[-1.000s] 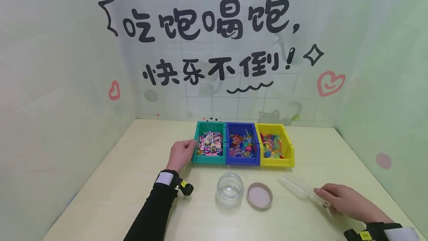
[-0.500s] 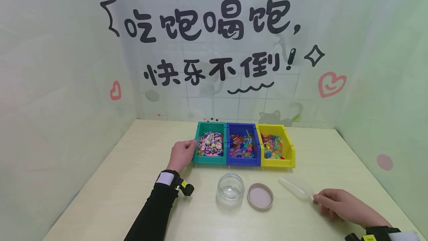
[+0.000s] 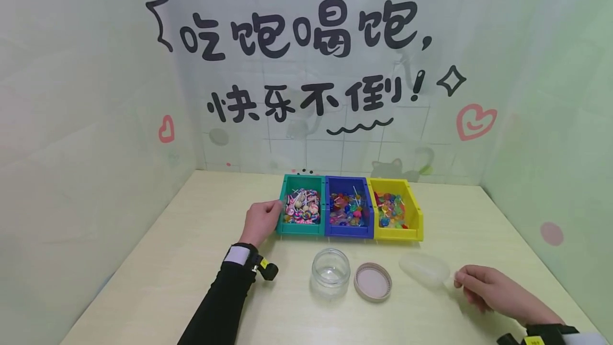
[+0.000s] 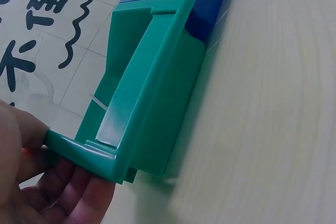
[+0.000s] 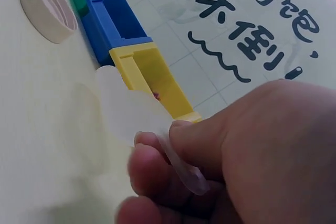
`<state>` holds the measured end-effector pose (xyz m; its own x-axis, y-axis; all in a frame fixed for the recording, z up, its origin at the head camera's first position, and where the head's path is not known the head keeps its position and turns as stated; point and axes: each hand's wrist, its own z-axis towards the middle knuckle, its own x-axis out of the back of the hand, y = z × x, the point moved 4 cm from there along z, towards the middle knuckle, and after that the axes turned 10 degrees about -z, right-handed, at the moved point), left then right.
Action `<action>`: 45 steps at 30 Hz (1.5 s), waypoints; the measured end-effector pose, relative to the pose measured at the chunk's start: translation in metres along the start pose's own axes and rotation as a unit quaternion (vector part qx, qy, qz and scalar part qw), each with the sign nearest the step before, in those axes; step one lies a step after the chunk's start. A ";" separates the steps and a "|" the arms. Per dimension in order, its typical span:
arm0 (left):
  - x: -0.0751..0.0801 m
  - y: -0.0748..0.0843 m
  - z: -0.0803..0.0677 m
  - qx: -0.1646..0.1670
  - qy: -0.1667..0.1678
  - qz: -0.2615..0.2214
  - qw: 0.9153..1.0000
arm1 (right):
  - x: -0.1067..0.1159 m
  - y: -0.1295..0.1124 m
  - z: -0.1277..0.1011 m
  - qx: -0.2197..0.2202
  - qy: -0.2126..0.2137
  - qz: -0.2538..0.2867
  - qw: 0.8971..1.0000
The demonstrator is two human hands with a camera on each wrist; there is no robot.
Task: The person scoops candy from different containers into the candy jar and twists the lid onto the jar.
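My left hand (image 3: 268,215) grips the left front corner of a green bin (image 3: 300,229) full of wrapped lollipops. The left wrist view shows the thumb on the green bin's (image 4: 157,108) rim and the fingers (image 4: 79,192) curled under it. At the right, my right hand (image 3: 462,280) pinches the handle of a translucent plastic scoop (image 3: 425,269), whose bowl points left, just above the table. In the right wrist view the scoop (image 5: 123,106) sits between thumb and fingers (image 5: 152,161). An open glass jar (image 3: 330,272) and its lid (image 3: 372,281) stand between the hands.
A blue bin (image 3: 348,230) and a yellow bin (image 3: 398,233), both holding coloured candies, adjoin the green one. Decorated walls close off the pale wooden table (image 3: 182,260) at the back and on both sides. Bare tabletop lies left of the jar.
My right hand has pinched the scoop's handle end and raised the scoop slightly off the table. The left hand stays on the green bin.
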<state>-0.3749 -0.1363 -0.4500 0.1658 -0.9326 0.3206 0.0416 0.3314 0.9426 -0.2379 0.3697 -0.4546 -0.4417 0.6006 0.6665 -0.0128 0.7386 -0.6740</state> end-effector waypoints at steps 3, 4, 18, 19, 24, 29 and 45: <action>0.000 0.000 0.000 -0.004 -0.001 0.000 1.000 | 0.005 -0.012 -0.001 0.000 0.002 0.000 1.000; 0.000 0.000 -0.001 -0.005 -0.001 0.000 1.000 | 0.007 -0.016 -0.002 0.001 0.003 0.000 1.000; 0.002 -0.001 0.000 0.007 0.000 -0.003 1.000 | 0.023 -0.099 0.011 0.037 0.073 0.021 0.996; 0.002 -0.002 0.000 0.008 0.000 -0.004 1.000 | 0.023 -0.106 0.015 0.035 0.078 0.019 0.996; 0.003 -0.001 -0.001 0.013 -0.001 -0.007 1.000 | 0.021 -0.141 0.038 0.033 0.087 0.003 0.996; 0.003 0.000 -0.001 0.014 0.003 -0.010 1.000 | 0.018 -0.179 0.061 0.054 0.082 -0.035 0.995; 0.004 -0.002 0.000 0.021 0.000 -0.021 1.000 | -0.016 -0.269 0.118 0.065 0.066 -0.185 0.978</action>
<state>-0.3747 -0.1405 -0.4506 0.1646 -0.9458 0.2800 0.0079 0.2851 0.9585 -0.3333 0.1255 -0.3212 -0.2664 0.3405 0.9017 -0.2675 0.8726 -0.4086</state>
